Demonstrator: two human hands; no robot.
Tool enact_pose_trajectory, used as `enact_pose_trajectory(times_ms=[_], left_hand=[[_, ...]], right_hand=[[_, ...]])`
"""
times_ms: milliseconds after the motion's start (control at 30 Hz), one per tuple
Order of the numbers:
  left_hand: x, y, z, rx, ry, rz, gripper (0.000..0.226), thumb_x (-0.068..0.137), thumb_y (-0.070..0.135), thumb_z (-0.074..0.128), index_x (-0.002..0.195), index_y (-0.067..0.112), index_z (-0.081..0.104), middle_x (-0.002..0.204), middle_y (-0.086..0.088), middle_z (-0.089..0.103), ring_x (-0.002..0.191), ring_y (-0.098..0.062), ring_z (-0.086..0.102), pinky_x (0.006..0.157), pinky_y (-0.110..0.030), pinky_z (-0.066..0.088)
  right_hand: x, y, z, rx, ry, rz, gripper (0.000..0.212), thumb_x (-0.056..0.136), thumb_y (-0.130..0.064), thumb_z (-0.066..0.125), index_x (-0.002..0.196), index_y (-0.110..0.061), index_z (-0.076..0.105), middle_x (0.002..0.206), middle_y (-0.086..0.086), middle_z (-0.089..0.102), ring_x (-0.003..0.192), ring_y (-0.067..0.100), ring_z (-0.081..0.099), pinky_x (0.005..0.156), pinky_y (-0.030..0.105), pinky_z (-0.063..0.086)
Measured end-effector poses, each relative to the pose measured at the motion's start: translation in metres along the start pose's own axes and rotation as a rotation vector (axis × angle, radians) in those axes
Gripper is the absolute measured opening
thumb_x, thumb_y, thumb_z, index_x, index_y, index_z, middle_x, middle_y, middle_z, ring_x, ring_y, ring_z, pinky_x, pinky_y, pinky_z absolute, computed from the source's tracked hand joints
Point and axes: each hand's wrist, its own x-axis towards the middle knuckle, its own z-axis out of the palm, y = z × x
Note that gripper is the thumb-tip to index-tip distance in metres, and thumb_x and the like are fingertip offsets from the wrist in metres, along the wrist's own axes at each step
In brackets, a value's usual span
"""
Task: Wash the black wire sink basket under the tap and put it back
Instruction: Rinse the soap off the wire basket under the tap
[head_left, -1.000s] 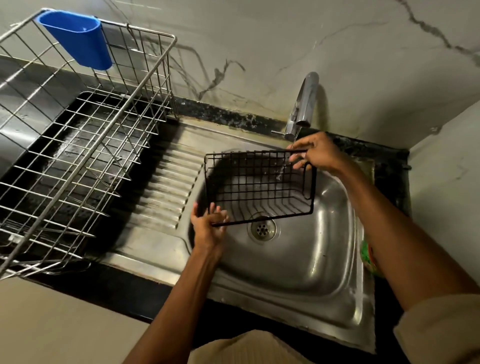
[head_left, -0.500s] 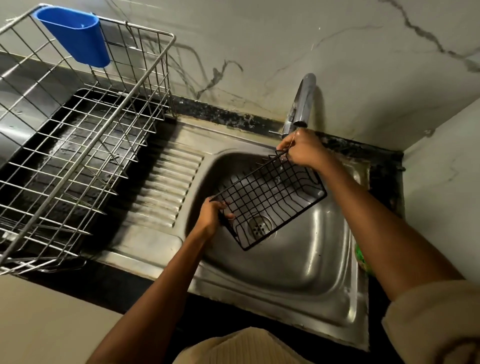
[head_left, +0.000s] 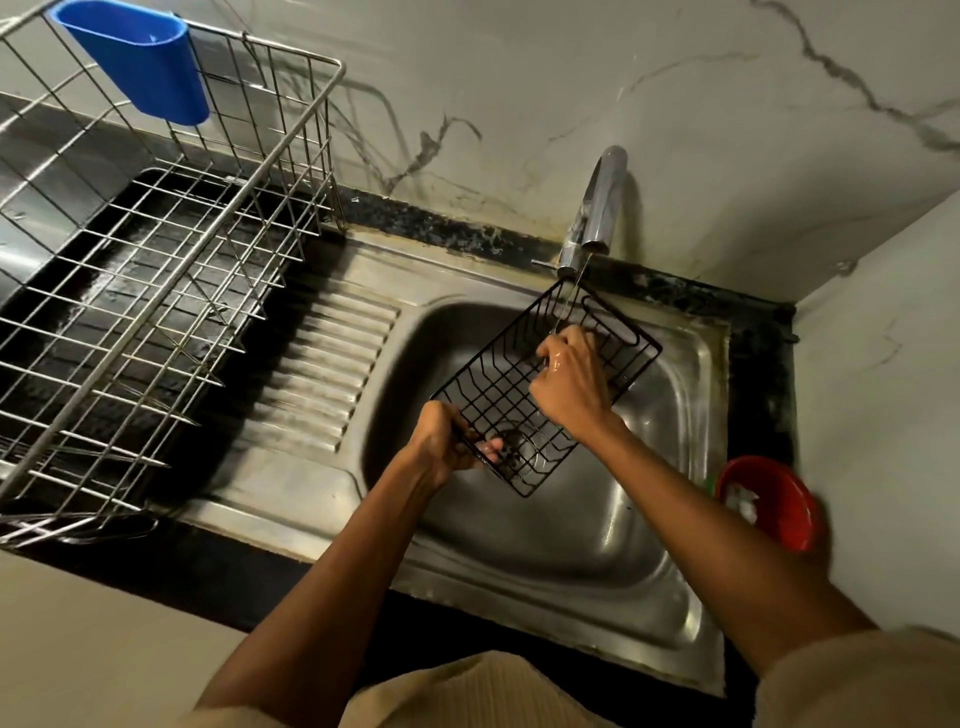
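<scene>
Over the steel sink (head_left: 545, 561) the black wire basket (head_left: 496, 387) is tilted, its far end up under the tap (head_left: 597, 208). A thin stream of water (head_left: 571, 296) falls from the tap onto the basket and onto my right hand. My left hand (head_left: 441, 449) grips the basket's near left corner above the drain. My right hand (head_left: 571, 382) is wet and lies inside the basket, its fingers bent onto the wires near the middle. Part of the basket's floor is hidden under that hand.
A large steel wire dish rack (head_left: 156, 270) fills the counter at left, with a blue plastic cup (head_left: 140, 67) hung on its far rim. The ribbed drainboard (head_left: 322, 374) lies between rack and basin. A red bowl (head_left: 769, 501) sits on the sink's right edge, close to the side wall.
My right hand has left the basket's far rim by the tap and moved down inside the basket. The basket has tilted more lengthwise under the tap. My left hand keeps its corner.
</scene>
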Motion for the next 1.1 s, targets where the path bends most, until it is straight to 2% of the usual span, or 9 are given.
enact_pose_trajectory(times_ms=[200, 367, 467, 600, 767, 867, 933, 1000, 1100], left_hand=[[-0.003, 0.010, 0.016, 0.005, -0.057, 0.064, 0.022, 0.078, -0.006, 0.029, 0.084, 0.010, 0.043, 0.089, -0.017, 0.054, 0.056, -0.033, 0.069, 0.067, -0.045, 0.056], [-0.001, 0.021, 0.026, 0.095, -0.062, 0.113, 0.019, 0.076, -0.001, 0.032, 0.068, 0.014, 0.041, 0.072, -0.008, 0.051, 0.061, -0.024, 0.051, 0.054, -0.031, 0.050], [0.007, 0.019, 0.016, 0.093, -0.041, 0.118, 0.017, 0.074, 0.001, 0.034, 0.073, 0.012, 0.048, 0.078, -0.011, 0.058, 0.069, -0.026, 0.054, 0.066, -0.036, 0.049], [0.013, 0.017, 0.001, 0.013, -0.035, 0.103, 0.032, 0.078, -0.004, 0.030, 0.101, 0.003, 0.052, 0.115, -0.022, 0.063, 0.089, -0.039, 0.070, 0.071, -0.048, 0.058], [0.012, 0.020, 0.019, 0.031, -0.068, 0.126, 0.033, 0.076, -0.004, 0.032, 0.099, 0.001, 0.055, 0.111, -0.020, 0.060, 0.087, -0.033, 0.065, 0.067, -0.045, 0.059], [0.003, 0.028, 0.030, 0.142, -0.126, 0.145, 0.026, 0.067, 0.000, 0.037, 0.084, 0.009, 0.053, 0.083, -0.010, 0.058, 0.067, -0.022, 0.053, 0.059, -0.032, 0.052], [0.001, 0.033, 0.025, 0.164, -0.099, 0.163, 0.025, 0.060, 0.005, 0.040, 0.079, 0.010, 0.055, 0.074, -0.009, 0.055, 0.062, -0.022, 0.048, 0.058, -0.029, 0.045], [0.005, 0.035, 0.015, 0.142, -0.061, 0.180, 0.028, 0.067, 0.001, 0.040, 0.081, 0.009, 0.062, 0.084, -0.010, 0.065, 0.069, -0.023, 0.057, 0.060, -0.032, 0.049], [0.011, 0.039, 0.003, 0.111, -0.032, 0.206, 0.047, 0.077, -0.006, 0.035, 0.112, 0.001, 0.065, 0.116, -0.016, 0.069, 0.091, -0.027, 0.065, 0.065, -0.040, 0.057]], right_hand=[[0.025, 0.002, 0.013, -0.184, -0.106, 0.292, 0.091, 0.098, -0.048, 0.041, 0.155, -0.002, -0.013, 0.158, 0.027, -0.023, 0.147, 0.043, -0.022, 0.121, 0.054, -0.006], [-0.002, -0.033, 0.029, -0.265, -0.351, 0.041, 0.094, 0.098, -0.048, 0.043, 0.153, -0.008, -0.022, 0.150, 0.026, -0.038, 0.140, 0.044, -0.034, 0.117, 0.060, -0.010], [-0.014, -0.038, 0.019, -0.160, -0.476, -0.096, 0.073, 0.096, -0.032, 0.055, 0.157, -0.017, 0.019, 0.162, 0.018, -0.017, 0.149, 0.042, -0.016, 0.119, 0.056, 0.014], [0.005, -0.011, -0.018, -0.022, -0.129, -0.064, 0.034, 0.093, -0.013, 0.057, 0.126, -0.011, 0.062, 0.141, 0.014, 0.053, 0.120, 0.024, 0.056, 0.093, 0.031, 0.052], [0.022, -0.003, -0.003, -0.240, -0.082, 0.163, 0.090, 0.097, -0.043, 0.048, 0.155, -0.002, -0.006, 0.160, 0.026, -0.020, 0.149, 0.041, -0.017, 0.123, 0.053, 0.002], [-0.007, -0.029, 0.026, -0.286, -0.210, 0.007, 0.090, 0.099, -0.046, 0.041, 0.154, -0.003, -0.017, 0.154, 0.026, -0.034, 0.142, 0.044, -0.030, 0.121, 0.058, 0.000], [-0.025, -0.038, 0.029, -0.202, -0.346, -0.170, 0.077, 0.099, -0.028, 0.048, 0.158, -0.012, 0.002, 0.160, 0.018, -0.027, 0.147, 0.041, -0.023, 0.121, 0.056, 0.017], [-0.033, -0.033, 0.022, -0.074, -0.407, -0.316, 0.055, 0.096, -0.017, 0.051, 0.150, -0.022, 0.039, 0.166, 0.010, 0.007, 0.150, 0.034, 0.018, 0.108, 0.042, 0.041], [-0.029, -0.017, 0.009, -0.023, -0.209, -0.325, 0.034, 0.089, -0.007, 0.055, 0.119, -0.018, 0.070, 0.132, 0.008, 0.060, 0.116, 0.026, 0.059, 0.089, 0.034, 0.054]])
